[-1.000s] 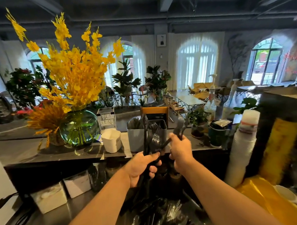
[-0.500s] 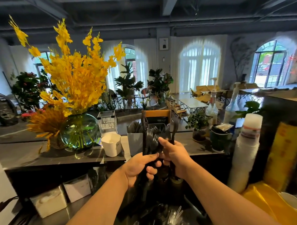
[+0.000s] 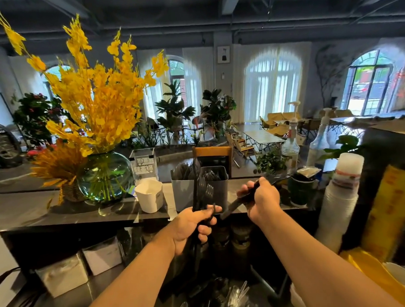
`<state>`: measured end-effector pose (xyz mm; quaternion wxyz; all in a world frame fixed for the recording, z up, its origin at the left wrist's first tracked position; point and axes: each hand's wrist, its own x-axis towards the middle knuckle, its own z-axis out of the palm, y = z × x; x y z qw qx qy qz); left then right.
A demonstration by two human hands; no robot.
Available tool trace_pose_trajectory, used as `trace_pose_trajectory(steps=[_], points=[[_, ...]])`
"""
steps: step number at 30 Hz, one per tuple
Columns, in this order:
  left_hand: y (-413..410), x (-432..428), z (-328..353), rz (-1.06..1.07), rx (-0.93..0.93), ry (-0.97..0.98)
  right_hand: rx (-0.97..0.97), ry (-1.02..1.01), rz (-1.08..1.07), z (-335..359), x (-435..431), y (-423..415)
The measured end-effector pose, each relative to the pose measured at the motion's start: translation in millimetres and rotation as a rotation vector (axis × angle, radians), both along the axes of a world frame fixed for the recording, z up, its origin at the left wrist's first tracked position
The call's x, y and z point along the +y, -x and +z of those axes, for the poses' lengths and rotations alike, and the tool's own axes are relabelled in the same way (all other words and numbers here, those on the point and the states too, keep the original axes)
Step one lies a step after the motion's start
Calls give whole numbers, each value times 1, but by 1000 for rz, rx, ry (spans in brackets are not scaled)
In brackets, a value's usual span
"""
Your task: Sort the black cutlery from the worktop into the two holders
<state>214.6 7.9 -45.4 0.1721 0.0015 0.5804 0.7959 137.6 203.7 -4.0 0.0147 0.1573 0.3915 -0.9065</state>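
Left hand (image 3: 194, 225) is clamped round a bunch of black forks (image 3: 202, 192) and right hand (image 3: 262, 200) is curled tight on one black cutlery piece (image 3: 232, 205). A loose grip probably drops forks short of the grey holder (image 3: 182, 196).

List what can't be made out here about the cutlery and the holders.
Head view only:
- The piece in the right hand: motion blur and the fingers hide its type.
- The bundle in the left hand: count unclear, because the dark pieces overlap.
- The grey holder: its contents are partly hidden by that bundle.
- The cutlery pile on the worktop: cut off by the bottom edge.
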Motion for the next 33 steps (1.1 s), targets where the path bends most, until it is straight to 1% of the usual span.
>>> trace_pose_trajectory(steps=[1, 3, 6, 9, 11, 13, 16, 19, 22, 24, 28, 30, 33], points=[[1, 1, 0, 62, 18, 10, 3, -39, 13, -2, 1, -3], [4, 4, 3, 180, 46, 18, 64, -195, 109, -8, -1, -14], [8, 9, 9, 305, 60, 30, 240, -432, 381, -19, -11, -46], [13, 15, 12, 447, 43, 42, 432, -565, 611, -21, -22, -81], [16, 18, 12, 540, 22, 61, 490, -606, 652, -18, -29, -97], [19, 17, 10, 581, -4, 13, 487, -635, 644, -21, -34, -102], [14, 8, 9, 503, -36, -44, 437, -693, 631, -29, -39, -100], [6, 0, 6, 396, -19, -22, 378, -599, 623, -34, -37, -93], [1, -5, 5, 361, 16, -123, 317, -558, 592, -35, -34, -85], [-3, -8, 7, 330, -21, -189, 246, -494, 537, -34, -32, -78], [-5, -11, 6, 279, -58, -47, 196, -519, 467, -32, -31, -70], [-8, -5, 11, 215, -59, -19, 215, -500, 437, -32, -31, -69], [-15, 4, 16, 109, -56, 16, 297, -445, 494, -28, -33, -75]])
